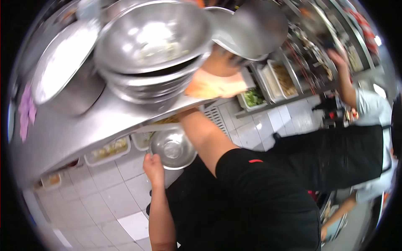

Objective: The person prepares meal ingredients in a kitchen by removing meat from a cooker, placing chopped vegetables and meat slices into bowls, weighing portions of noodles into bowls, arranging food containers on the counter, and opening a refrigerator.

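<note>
My left hand (153,168) is closed on the rim of a shiny metal bowl (172,148), thumb at the edge. The bowl hangs below the counter edge, tilted toward me, and its inside looks bare. My right forearm (205,134) reaches past the bowl and under the counter edge, which hides the right hand and its fingers. Close by, under the counter, a tray of yellowish food (167,120) shows in part. Above it, on the steel counter (109,117), stands a stack of large metal bowls (155,37) with a few scraps in the top one.
A large metal pot (79,92) and a purple cloth-like item (27,111) are on the counter's left. White tubs of food (108,151) sit below. Greens in a tub (253,98) and a blurred pan (240,39) lie right. A co-worker (351,154) stands at right.
</note>
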Action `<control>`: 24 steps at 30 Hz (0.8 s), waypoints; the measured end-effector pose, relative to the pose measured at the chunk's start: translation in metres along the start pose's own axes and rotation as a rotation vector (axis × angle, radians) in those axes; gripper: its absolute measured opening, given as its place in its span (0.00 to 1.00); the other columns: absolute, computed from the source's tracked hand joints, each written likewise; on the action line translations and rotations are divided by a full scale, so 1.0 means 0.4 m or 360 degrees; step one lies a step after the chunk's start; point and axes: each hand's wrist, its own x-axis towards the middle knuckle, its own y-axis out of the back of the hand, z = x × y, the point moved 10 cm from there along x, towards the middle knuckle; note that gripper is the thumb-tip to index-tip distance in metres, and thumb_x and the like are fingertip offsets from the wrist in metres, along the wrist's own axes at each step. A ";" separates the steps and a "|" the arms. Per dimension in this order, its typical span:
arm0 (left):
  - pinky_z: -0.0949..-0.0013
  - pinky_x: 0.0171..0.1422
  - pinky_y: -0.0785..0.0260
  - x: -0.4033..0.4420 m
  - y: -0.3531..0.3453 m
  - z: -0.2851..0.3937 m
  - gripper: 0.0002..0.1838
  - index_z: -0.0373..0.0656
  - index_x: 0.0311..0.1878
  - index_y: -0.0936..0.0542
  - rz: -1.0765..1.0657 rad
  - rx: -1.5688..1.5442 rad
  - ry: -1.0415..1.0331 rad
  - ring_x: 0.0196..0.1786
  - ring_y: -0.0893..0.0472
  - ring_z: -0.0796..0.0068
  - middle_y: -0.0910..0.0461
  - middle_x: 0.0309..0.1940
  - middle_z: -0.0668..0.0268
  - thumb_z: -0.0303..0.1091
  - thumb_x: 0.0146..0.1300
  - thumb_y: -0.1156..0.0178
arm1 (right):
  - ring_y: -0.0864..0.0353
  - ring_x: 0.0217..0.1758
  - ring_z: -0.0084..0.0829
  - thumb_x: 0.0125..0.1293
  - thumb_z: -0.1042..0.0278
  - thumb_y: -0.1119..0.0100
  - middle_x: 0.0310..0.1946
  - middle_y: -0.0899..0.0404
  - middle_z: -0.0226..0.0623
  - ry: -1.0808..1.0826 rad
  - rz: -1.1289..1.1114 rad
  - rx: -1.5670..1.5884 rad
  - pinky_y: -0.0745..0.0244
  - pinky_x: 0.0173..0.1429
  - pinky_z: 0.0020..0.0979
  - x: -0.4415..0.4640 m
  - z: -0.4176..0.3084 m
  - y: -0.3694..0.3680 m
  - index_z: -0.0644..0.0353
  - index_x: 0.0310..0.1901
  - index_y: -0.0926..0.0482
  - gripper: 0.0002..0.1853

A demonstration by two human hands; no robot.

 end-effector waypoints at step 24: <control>0.60 0.31 0.39 0.097 -0.034 0.005 0.13 0.36 0.24 0.31 -0.0333 -0.0014 -0.0155 0.24 0.34 0.72 0.29 0.18 0.61 0.33 0.60 0.42 | 0.26 0.65 0.37 0.64 0.65 0.43 0.63 0.27 0.45 0.0070 0.0359 -0.0245 0.28 0.65 0.39 -0.189 -0.150 0.011 0.61 0.61 0.28 0.24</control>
